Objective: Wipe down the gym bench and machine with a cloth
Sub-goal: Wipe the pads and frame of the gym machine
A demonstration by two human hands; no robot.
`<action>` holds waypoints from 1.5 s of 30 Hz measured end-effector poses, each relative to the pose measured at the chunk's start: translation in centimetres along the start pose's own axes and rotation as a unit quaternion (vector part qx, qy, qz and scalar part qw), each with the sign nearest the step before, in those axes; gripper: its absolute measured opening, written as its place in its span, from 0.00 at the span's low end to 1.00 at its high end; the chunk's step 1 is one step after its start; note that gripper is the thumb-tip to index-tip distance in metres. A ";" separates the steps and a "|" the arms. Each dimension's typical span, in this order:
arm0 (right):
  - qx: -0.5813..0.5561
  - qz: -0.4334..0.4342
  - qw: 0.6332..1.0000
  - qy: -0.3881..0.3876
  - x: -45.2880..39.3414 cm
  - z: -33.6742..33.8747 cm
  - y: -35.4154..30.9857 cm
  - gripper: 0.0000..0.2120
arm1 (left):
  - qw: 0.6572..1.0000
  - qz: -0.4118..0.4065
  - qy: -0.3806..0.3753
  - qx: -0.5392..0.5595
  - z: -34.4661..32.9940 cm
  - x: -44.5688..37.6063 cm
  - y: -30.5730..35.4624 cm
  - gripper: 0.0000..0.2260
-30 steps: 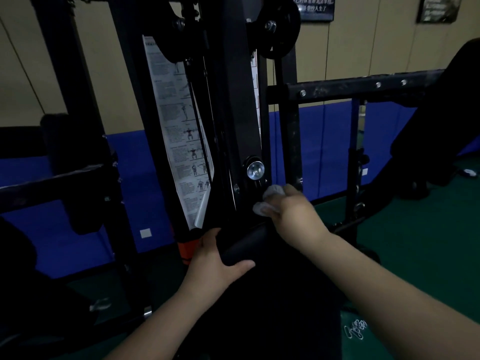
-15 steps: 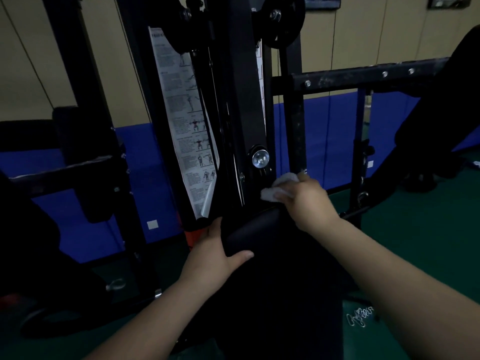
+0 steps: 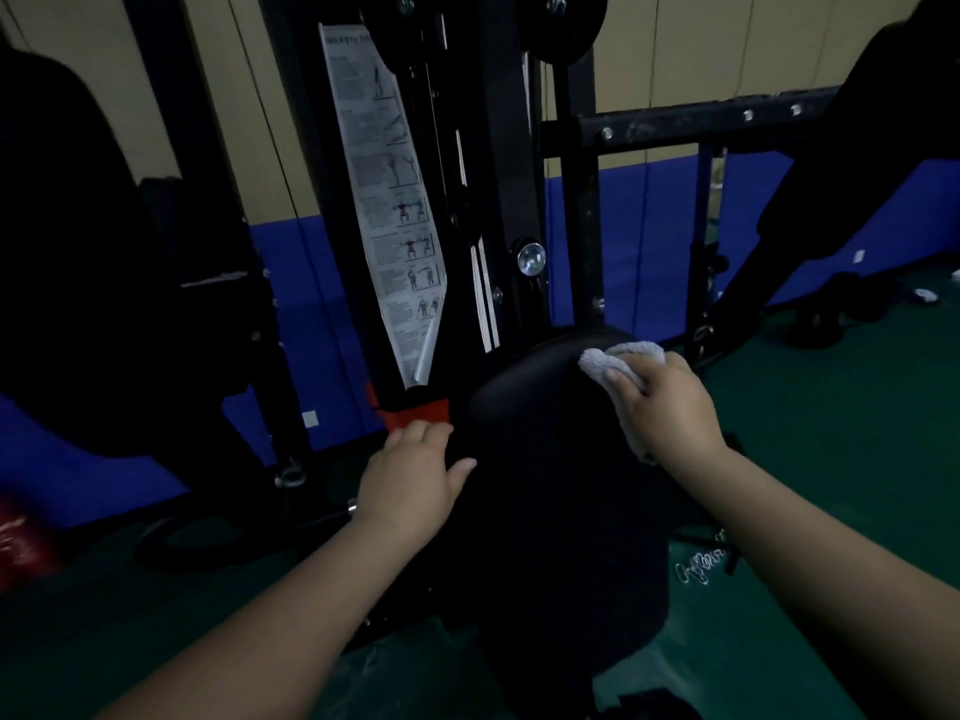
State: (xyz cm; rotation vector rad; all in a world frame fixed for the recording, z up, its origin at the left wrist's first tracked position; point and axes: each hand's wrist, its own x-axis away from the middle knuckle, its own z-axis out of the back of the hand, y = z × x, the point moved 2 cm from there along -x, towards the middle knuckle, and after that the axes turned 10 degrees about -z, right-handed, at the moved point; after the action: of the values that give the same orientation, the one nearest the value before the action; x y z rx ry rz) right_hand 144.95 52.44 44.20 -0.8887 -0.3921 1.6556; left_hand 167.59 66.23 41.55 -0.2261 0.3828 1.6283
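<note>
A black padded bench (image 3: pixel 550 459) runs away from me toward the black machine frame (image 3: pixel 498 163). My right hand (image 3: pixel 660 402) grips a crumpled white cloth (image 3: pixel 613 358) and presses it on the far right end of the pad. My left hand (image 3: pixel 410 475) holds the pad's left edge, thumb on top and fingers curled round the side. A chrome knob (image 3: pixel 531 258) sits on the upright just beyond the pad.
A white exercise chart (image 3: pixel 395 210) hangs on the frame, with a red part (image 3: pixel 415 412) below it. A black crossbar (image 3: pixel 701 124) spans the right. Dark equipment (image 3: pixel 78 262) looms at left. Blue wall padding and green floor (image 3: pixel 831 433) surround the bench.
My right hand with the cloth has come off the upright below the knob and moved down and right onto the pad's far end. The left hand has slid back along the pad's edge.
</note>
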 end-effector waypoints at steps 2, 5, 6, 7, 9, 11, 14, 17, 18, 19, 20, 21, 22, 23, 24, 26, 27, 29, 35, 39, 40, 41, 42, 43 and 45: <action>0.007 -0.020 1.000 -0.004 2.6 0.1 0.4 0.17 | 1.000 -0.019 -0.013 -0.020 0.2 1.6 -0.1 0.23; -0.002 -0.043 0.999 -0.011 7.5 0.6 1.1 0.16 | 0.998 -0.048 -0.027 -0.036 0.6 4.7 -0.2 0.21; -0.004 -0.046 0.999 -0.014 9.0 0.6 1.2 0.16 | 0.997 -0.055 -0.031 -0.036 0.7 5.8 -0.3 0.21; -0.003 -0.054 0.998 -0.019 11.1 0.7 1.1 0.16 | 0.997 -0.063 -0.039 -0.035 1.0 7.3 -0.4 0.21; -0.006 -0.063 0.998 -0.024 13.8 0.7 1.0 0.16 | 0.995 -0.073 -0.050 -0.038 1.1 9.3 -0.4 0.21; -0.010 -0.068 0.997 -0.031 17.0 0.5 0.1 0.17 | 0.994 -0.081 -0.066 -0.040 1.5 11.8 -0.7 0.21; -0.012 -0.066 0.997 -0.040 20.9 0.0 -1.4 0.17 | 0.992 -0.085 -0.085 -0.048 1.9 15.2 -1.8 0.21; -0.017 -0.060 0.997 -0.054 24.3 -0.8 -3.0 0.16 | 0.991 -0.068 -0.103 -0.054 2.4 18.6 -3.1 0.22; -0.019 -0.056 0.996 -0.062 25.2 -1.2 -3.4 0.16 | 0.990 -0.063 -0.109 -0.057 2.5 19.6 -3.6 0.22; -0.020 -0.051 0.996 -0.070 26.1 -1.6 -3.9 0.16 | 0.990 -0.059 -0.114 -0.060 2.8 20.7 -4.0 0.22; -0.021 -0.045 0.996 -0.078 26.8 -2.1 -4.4 0.16 | 0.990 -0.053 -0.118 -0.063 3.0 21.7 -4.6 0.22; -0.024 -0.039 0.995 -0.087 27.5 -2.7 -4.9 0.16 | 0.989 -0.046 -0.121 -0.065 3.2 22.6 -5.3 0.22; -0.028 -0.035 0.994 -0.095 28.1 -3.2 -5.4 0.16 | 0.989 -0.036 -0.123 -0.069 3.5 23.6 -6.1 0.22; -0.032 -0.032 0.994 -0.104 28.6 -3.7 -6.0 0.16 | 0.989 -0.024 -0.124 -0.074 3.9 24.5 -6.9 0.22; -0.035 -0.028 0.993 -0.113 29.1 -4.3 -6.6 0.17 | 0.989 -0.011 -0.124 -0.080 4.2 25.4 -7.8 0.23; -0.042 -0.016 0.990 -0.136 30.1 -5.4 -8.0 0.17 | 0.988 0.017 -0.123 -0.088 5.0 27.2 -9.6 0.23; -0.046 -0.009 0.988 -0.145 30.6 -5.9 -8.8 0.18 | 0.988 0.032 -0.122 -0.090 5.5 28.1 -10.4 0.23; -0.050 0.004 0.985 -0.163 31.5 -6.9 -10.4 0.17 | 0.986 0.057 -0.123 -0.098 6.2 29.8 -12.0 0.23; -0.066 0.032 0.978 -0.196 35.2 -10.6 -15.4 0.18 | 0.981 0.122 -0.120 -0.088 7.9 34.6 -17.3 0.24; -0.082 0.041 0.976 -0.195 36.5 -13.8 -20.3 0.18 | 0.982 0.133 -0.103 -0.085 9.9 35.9 -22.2 0.24; -0.087 0.041 0.977 -0.191 36.7 -14.7 -21.7 0.18 | 0.983 0.133 -0.099 -0.085 10.4 36.1 -23.7 0.24; -0.094 0.043 0.977 -0.187 36.9 -15.6 -23.1 0.18 | 0.983 0.131 -0.096 -0.086 10.9 36.2 -25.2 0.24; -0.103 0.044 0.977 -0.184 37.1 -16.6 -24.5 0.18 | 0.983 0.128 -0.094 -0.089 11.5 36.3 -26.7 0.24; -0.113 0.043 0.976 -0.182 37.4 -17.5 -25.9 0.17 | 0.984 0.125 -0.092 -0.090 12.0 36.3 -28.2 0.25; -0.134 0.037 0.974 -0.176 38.0 -19.5 -28.5 0.16 | 0.985 0.114 -0.089 -0.093 13.0 36.5 -31.3 0.25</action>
State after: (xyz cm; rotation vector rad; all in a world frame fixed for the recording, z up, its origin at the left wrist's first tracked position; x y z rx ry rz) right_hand 176.52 92.35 37.46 -0.8098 -0.8513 1.8631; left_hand 196.12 106.71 36.59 -0.1804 0.1225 1.8970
